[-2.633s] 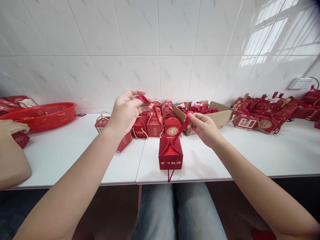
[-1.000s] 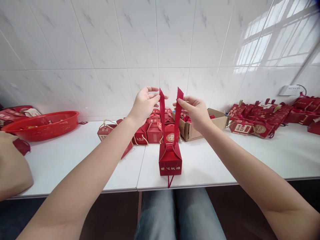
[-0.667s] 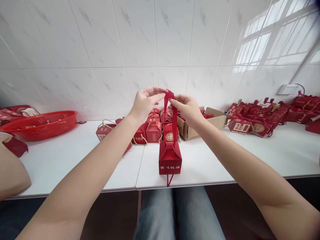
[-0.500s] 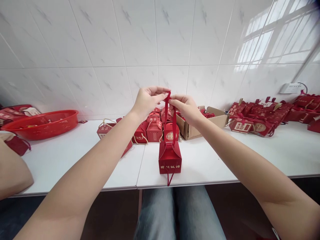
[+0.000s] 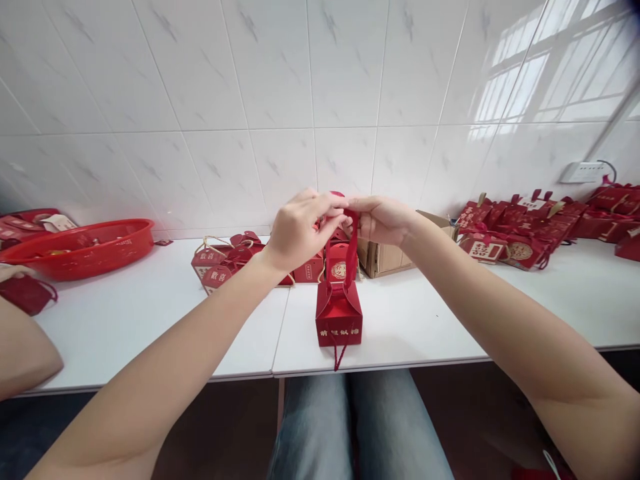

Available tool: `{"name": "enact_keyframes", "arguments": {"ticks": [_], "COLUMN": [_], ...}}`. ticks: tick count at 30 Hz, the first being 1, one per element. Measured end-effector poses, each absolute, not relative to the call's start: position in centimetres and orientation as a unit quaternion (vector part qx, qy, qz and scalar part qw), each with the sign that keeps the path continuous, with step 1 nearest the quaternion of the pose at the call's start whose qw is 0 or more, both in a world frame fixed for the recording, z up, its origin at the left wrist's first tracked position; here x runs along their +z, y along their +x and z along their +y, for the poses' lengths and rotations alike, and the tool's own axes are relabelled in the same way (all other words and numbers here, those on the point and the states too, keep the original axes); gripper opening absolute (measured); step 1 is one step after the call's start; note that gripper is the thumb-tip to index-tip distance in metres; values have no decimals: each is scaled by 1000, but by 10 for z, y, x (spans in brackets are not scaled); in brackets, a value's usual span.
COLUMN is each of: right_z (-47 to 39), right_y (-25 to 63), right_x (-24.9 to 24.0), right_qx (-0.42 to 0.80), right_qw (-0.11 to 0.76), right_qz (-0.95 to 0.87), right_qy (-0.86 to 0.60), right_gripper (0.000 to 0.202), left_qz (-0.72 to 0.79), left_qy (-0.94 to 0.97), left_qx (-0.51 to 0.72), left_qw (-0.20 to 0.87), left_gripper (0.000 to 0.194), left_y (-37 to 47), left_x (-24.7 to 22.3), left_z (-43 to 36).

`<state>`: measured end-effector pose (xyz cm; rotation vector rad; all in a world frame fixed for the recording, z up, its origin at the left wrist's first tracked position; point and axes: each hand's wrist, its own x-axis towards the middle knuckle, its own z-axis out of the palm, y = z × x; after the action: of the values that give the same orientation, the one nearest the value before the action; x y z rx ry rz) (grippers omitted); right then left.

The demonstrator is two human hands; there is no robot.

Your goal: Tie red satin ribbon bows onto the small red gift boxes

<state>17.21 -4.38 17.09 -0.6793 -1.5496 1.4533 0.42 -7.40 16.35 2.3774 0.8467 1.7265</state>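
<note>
A small red gift box (image 5: 339, 323) with gold characters stands upright near the table's front edge, a thin red cord hanging from its front. From its top a red ribbon (image 5: 351, 257) rises to both hands. My left hand (image 5: 307, 223) is closed, fingers pinching the ribbon near its upper end. My right hand (image 5: 383, 220) meets it there, its fingers curled round the ribbon; its fingertips are partly hidden behind the ribbon and the left fingers.
Several red gift boxes (image 5: 213, 257) stand behind, beside a cardboard box (image 5: 395, 257). At left are a red basin (image 5: 95, 250) and another person's arm (image 5: 25, 340). More red boxes (image 5: 520, 230) crowd the right. A tiled wall (image 5: 345, 80) closes off the back.
Both hands have come slightly lower and turned, the left now overlapping the right's fingers at the ribbon. The ribbon has bent and slackened. The gift box stays in place.
</note>
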Motion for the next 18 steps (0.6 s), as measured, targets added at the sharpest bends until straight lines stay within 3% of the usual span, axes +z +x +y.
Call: {"name": "enact_keyframes", "arguments": {"ticks": [3, 6, 9, 12, 15, 18], "right_z": [-48, -55, -64, -70, -73, -73], "right_y": [180, 185, 185, 184, 185, 188], "right_x": [177, 187, 195, 196, 192, 185], "right_qx": [515, 338, 161, 69, 44, 36], "right_qw": [402, 370, 357, 350, 356, 369], "right_qz": [-702, -810, -874, -898, -901, -897], "right_qy": [-281, -305, -288, -256, -243, -240], "right_gripper": [12, 13, 11, 17, 19, 16], "left_qz": [274, 308, 331, 306, 294, 327], "left_qy": [748, 661, 642, 666, 665, 669], "left_qx": [599, 644, 551, 425, 407, 447], "left_qw": [81, 232, 417, 532, 553, 496], "left_gripper": [6, 7, 13, 13, 6, 11], "left_y": [6, 10, 12, 9, 5, 3], "left_x": [155, 158, 164, 167, 166, 163], "left_z": [-74, -65, -56, -55, -59, -59]}}
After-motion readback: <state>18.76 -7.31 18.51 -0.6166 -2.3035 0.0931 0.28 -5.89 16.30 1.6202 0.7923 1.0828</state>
